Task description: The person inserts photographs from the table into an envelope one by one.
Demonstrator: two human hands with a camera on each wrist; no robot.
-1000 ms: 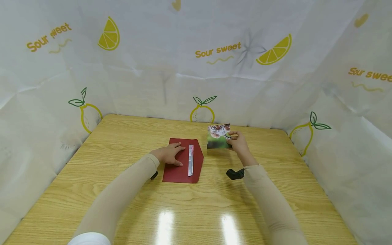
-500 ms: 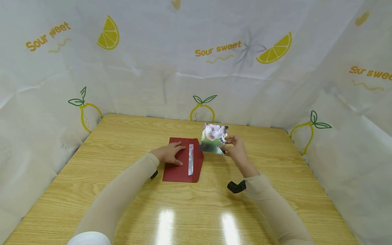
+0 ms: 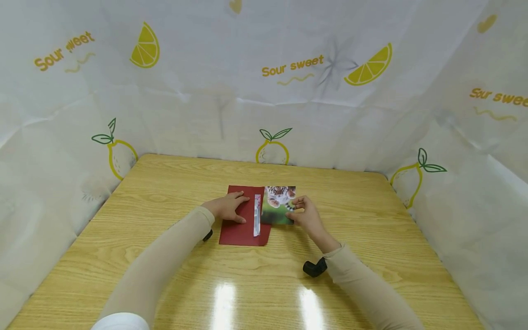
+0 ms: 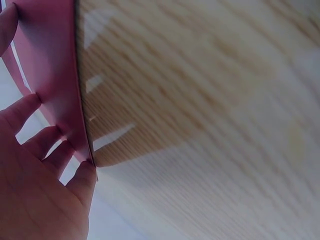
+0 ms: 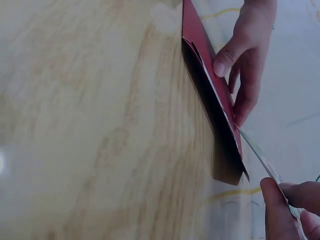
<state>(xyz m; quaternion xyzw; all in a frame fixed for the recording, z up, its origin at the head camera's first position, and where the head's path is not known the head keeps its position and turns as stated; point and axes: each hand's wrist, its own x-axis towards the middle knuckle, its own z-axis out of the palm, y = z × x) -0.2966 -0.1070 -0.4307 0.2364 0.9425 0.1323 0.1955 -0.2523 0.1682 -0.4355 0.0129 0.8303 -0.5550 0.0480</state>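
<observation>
A red envelope (image 3: 237,234) lies on the table with its flap side to the right. My left hand (image 3: 228,207) rests on it with fingers spread, pressing it flat; the left wrist view shows those fingertips along the envelope (image 4: 52,65). From the envelope's opening a narrow strip of printed cards (image 3: 257,215) shows. My right hand (image 3: 307,217) pinches a tiger-cub photo card (image 3: 278,208) by its right edge between thumb and fingers. The card's left edge reaches over the flap, close beside the strip. Seen edge-on in the right wrist view, the card (image 5: 257,154) slants toward the envelope's opening.
The wooden table (image 3: 247,284) runs back to a white lemon-printed curtain (image 3: 198,114). A black wrist device (image 3: 315,267) hangs below the right wrist, and part of another (image 3: 208,235) shows under the left.
My right hand has brought the tiger card left and nearer, from beside the envelope to over its flap. The left hand and the envelope have stayed in place.
</observation>
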